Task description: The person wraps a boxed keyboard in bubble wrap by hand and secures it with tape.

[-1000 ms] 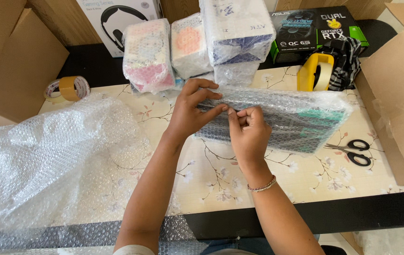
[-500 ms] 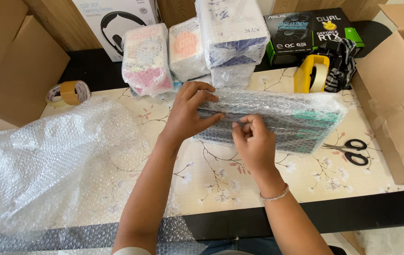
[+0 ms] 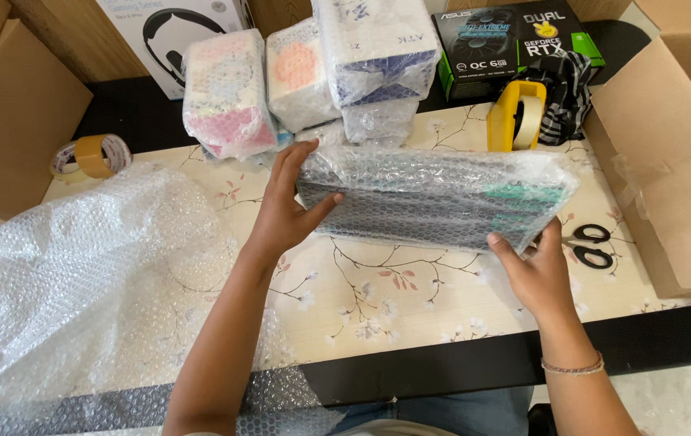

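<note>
A flat dark box wrapped in bubble wrap point(image 3: 434, 198) is held a little above the flower-patterned table point(image 3: 378, 299). My left hand point(image 3: 285, 210) grips its left end, thumb on top. My right hand point(image 3: 535, 270) holds its lower right corner from below. The wrap covers the whole box, and a green patch shows through near its right end.
A big sheet of bubble wrap point(image 3: 79, 282) covers the table's left side. Black scissors point(image 3: 592, 245) lie at the right, beside an open cardboard box point(image 3: 668, 161). A yellow tape dispenser point(image 3: 513, 115), several wrapped parcels point(image 3: 305, 77) and a tape roll point(image 3: 91, 155) sit at the back.
Both hands were together pressing on the middle of the wrapped box. They have moved apart to its two ends, and the box is now lifted and tilted.
</note>
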